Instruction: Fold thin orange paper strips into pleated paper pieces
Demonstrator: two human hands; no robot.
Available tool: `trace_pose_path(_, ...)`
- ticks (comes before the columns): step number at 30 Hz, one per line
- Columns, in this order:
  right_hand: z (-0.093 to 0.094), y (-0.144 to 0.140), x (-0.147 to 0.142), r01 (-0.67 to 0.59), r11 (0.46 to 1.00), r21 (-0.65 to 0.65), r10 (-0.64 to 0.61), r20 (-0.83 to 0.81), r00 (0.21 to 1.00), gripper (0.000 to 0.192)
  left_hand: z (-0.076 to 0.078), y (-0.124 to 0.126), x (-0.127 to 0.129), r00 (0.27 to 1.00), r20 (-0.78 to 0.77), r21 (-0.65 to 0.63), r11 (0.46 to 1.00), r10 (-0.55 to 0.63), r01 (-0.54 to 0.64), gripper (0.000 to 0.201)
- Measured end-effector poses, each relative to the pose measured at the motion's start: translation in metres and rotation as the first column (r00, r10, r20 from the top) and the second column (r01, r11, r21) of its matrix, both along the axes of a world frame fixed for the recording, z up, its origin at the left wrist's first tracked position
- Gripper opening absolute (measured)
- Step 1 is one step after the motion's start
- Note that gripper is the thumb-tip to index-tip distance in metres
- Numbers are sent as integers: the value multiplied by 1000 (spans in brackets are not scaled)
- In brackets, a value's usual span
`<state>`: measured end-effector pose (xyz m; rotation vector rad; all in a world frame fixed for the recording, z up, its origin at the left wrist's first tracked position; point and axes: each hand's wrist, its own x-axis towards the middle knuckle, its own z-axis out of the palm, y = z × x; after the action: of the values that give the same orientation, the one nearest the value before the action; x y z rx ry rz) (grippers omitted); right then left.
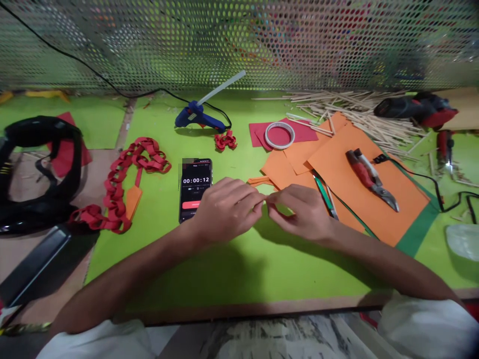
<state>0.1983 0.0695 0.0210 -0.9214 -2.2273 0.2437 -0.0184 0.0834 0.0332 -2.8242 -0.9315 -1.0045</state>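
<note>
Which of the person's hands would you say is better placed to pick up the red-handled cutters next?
Probably the right hand. The red-handled cutters lie on the orange paper on that side, beyond it. The left hand sits by the phone and would have to cross over.

orange paper strip [266, 198], pinched (mostly hidden), above mat

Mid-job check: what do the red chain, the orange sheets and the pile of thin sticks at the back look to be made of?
Red chain: matte paper strips, looped into links, by their flat creased look. Orange sheets: matte craft paper or thin card, lying flat with crisp cut edges. Sticks: pale, thin and straight, probably wood or bamboo; too small to tell which.
</note>
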Motion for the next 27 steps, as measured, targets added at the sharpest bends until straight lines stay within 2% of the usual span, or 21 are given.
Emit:
trace_pose_path(6,-3,-4,-2,21,998,55,-23,41,999,10,-5,0,0,997,-78,73,997,9,-3,4)
trace_pose_path(11,1,-3,3,36,999,22,-37,13,999,1,-3,13,-11,996,-68,72,996,62,-57,7)
trace_pose_path(18,0,2,10,74,997,-30,-75,-71,995,8,2,42,-36,972,-44,163,961,232,-222,8)
trace_pose_path(20,0,3,10,79,996,-34,-81,-63,995,8,6,42,-37,961,-1,145,951,276,-273,8)
trace_pose_path(22,0,3,10,75,996,-39,-77,-43,996,8,9,36,-32,969,71,53,970,235,-239,8)
trace_pose_path(23,1,3,10,68,997,-47,-69,-31,997,8,10,31,-28,983,88,-13,987,162,-161,11)
trace_pose_path(25,3,2,8,44,997,-64,-45,-15,999,10,10,20,-19,999,33,-67,998,2,0,18)
trace_pose_path(27,4,1,7,20,997,-70,-21,-15,1000,12,8,10,-10,997,-56,-73,996,-53,49,10)
